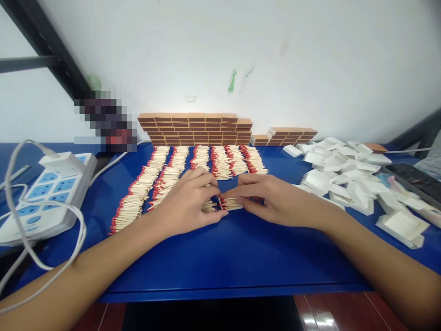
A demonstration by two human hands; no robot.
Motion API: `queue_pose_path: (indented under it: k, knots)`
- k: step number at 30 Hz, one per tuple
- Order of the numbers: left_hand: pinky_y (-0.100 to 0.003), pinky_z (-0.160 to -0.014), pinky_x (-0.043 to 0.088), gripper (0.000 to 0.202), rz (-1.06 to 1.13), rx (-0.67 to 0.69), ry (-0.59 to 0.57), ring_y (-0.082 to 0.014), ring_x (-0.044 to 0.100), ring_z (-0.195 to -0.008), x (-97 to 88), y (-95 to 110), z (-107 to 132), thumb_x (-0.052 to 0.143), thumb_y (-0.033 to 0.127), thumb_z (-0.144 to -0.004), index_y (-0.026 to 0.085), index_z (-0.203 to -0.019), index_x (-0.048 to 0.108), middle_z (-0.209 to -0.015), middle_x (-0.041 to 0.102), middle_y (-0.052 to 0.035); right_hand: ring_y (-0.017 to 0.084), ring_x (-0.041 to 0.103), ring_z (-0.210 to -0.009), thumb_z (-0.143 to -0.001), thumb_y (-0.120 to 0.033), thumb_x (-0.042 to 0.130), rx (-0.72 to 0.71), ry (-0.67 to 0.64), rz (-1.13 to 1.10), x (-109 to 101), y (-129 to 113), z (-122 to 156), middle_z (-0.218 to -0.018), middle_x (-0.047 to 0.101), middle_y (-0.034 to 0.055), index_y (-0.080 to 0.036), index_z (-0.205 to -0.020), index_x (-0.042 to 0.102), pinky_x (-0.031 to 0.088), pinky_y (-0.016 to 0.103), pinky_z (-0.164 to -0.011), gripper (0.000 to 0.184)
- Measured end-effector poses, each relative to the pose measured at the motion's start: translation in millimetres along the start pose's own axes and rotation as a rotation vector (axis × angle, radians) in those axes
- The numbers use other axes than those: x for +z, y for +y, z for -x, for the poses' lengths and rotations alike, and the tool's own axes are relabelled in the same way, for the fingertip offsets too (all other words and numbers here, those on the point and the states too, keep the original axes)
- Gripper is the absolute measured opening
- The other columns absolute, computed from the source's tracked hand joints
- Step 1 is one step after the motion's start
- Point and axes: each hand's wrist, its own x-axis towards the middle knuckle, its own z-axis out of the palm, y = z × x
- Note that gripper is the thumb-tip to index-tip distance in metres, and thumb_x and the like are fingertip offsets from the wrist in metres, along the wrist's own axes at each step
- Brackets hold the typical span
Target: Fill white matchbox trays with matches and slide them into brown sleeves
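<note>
We have a small white card tray (231, 203) of red-tipped wooden matches at the middle of the glossy blue surface (234, 262), between our two hands. The fingers of our right hand (277, 200) grasp it, the thumb lying against the matchsticks. The fingers of our left hand (188, 202) are bent at the tray's left end, over loose matches there; we cannot tell whether they grip anything.

As we judge it, matches could slide over the tray's low rim if we tilt it, or the walls could buckle if we squeeze, since thin card gives easily. Our left hand sits close to the long rows of red-headed wooden matches (138, 197), so a careless sweep of the wrist could scatter them. Heads rubbed along the tan matchboxes with dark brown sides (193, 129) might catch fire if those sides are strikers, though that stack stands well apart at the far edge. A white cable (82, 225) passes across our left forearm and could snag, tugging the white plastic power strip with blue sockets (53, 184). On the right, our forearm could topple the loosely heaped white card trays (358, 193).

We can read no brand on the matchboxes; the power strip bears a faint marking at its near end, too blurred to make out.
</note>
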Motion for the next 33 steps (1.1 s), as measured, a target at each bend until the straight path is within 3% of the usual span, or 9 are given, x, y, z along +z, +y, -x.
queue_pose_path:
  k: [3,7,9,14,17,20,26,33]
  knots:
    - [-0.046,-0.097,0.053,0.024,-0.001,-0.006,-0.001,-0.027,0.062,-0.108,0.4,-0.5,1.5,0.082,0.041,-0.092,0.019,-0.1,0.078,-0.106,0.073,-0.0073,0.017,0.063,-0.076,-0.103,-0.024,0.059,0.032,0.073,0.022,-9.1,9.1,2.7,-0.097,0.071,0.0057,-0.026,-0.125,0.078,0.046,0.031,-0.068,0.029]
    - [-0.046,-0.098,0.052,0.025,0.001,-0.017,-0.009,-0.0268,0.062,-0.11,1.2,-0.6,1.8,0.083,0.041,-0.091,0.019,-0.1,0.078,-0.106,0.072,-0.0069,0.017,0.057,-0.068,-0.101,-0.033,0.062,0.111,0.088,0.118,-22.2,24.1,8.1,-0.081,0.067,0.0036,-0.022,-0.094,0.077,0.04,0.031,-0.064,0.02]
    - [-0.045,-0.097,0.053,0.025,0.002,-0.015,-0.003,-0.0267,0.062,-0.109,0.9,-0.6,1.4,0.083,0.041,-0.091,0.019,-0.1,0.078,-0.106,0.073,-0.007,0.017,0.055,-0.065,-0.099,-0.036,0.064,0.182,0.071,0.177,-28.3,33.0,12.0,-0.075,0.064,0.0021,-0.022,-0.088,0.075,0.038,0.031,-0.061,0.021]
    - [-0.046,-0.096,0.053,0.025,-0.001,-0.011,-0.004,-0.0272,0.062,-0.108,-0.6,-1.2,1.0,0.082,0.042,-0.092,0.019,-0.1,0.078,-0.106,0.073,-0.0076,0.019,0.056,-0.067,-0.094,-0.049,0.068,0.342,-0.062,0.2,-34.4,53.0,19.3,-0.079,0.067,0.0029,-0.025,-0.094,0.076,0.036,0.03,-0.059,0.025]
    - [-0.046,-0.096,0.053,0.025,-0.009,-0.004,-0.002,-0.0275,0.062,-0.109,-0.4,-1.1,1.3,0.082,0.042,-0.092,0.018,-0.1,0.078,-0.106,0.073,-0.0079,0.019,0.059,-0.071,-0.098,-0.046,0.062,0.376,-0.146,0.127,-30.0,55.9,17.5,-0.088,0.071,0.0048,-0.024,-0.095,0.075,0.039,0.03,-0.061,0.025]
    - [-0.045,-0.096,0.053,0.025,-0.008,0.001,0.002,-0.0275,0.062,-0.109,0.4,-1.1,1.3,0.082,0.042,-0.092,0.018,-0.1,0.078,-0.106,0.073,-0.0078,0.02,0.057,-0.07,-0.1,-0.043,0.057,0.393,-0.135,0.131,-25.8,53.7,14.0,-0.083,0.068,0.0049,-0.023,-0.091,0.072,0.038,0.031,-0.062,0.026]
    - [-0.046,-0.096,0.053,0.025,-0.009,0.003,0.008,-0.0276,0.063,-0.109,0.7,-1.1,0.9,0.082,0.042,-0.092,0.019,-0.099,0.078,-0.105,0.073,-0.0078,0.018,0.05,-0.064,-0.096,-0.052,0.064,0.381,-0.083,0.197,-25.4,56.3,13.0,-0.074,0.059,0.0013,-0.024,-0.09,0.068,0.033,0.031,-0.059,0.029]
    - [-0.047,-0.096,0.053,0.025,-0.009,0.006,0.008,-0.028,0.063,-0.109,-0.9,-0.3,0.9,0.082,0.042,-0.092,0.018,-0.1,0.077,-0.106,0.073,-0.0083,0.019,0.055,-0.066,-0.1,-0.041,0.055,0.43,-0.14,0.166,-26.0,54.1,12.1,-0.078,0.065,0.0043,-0.023,-0.087,0.068,0.036,0.032,-0.062,0.026]
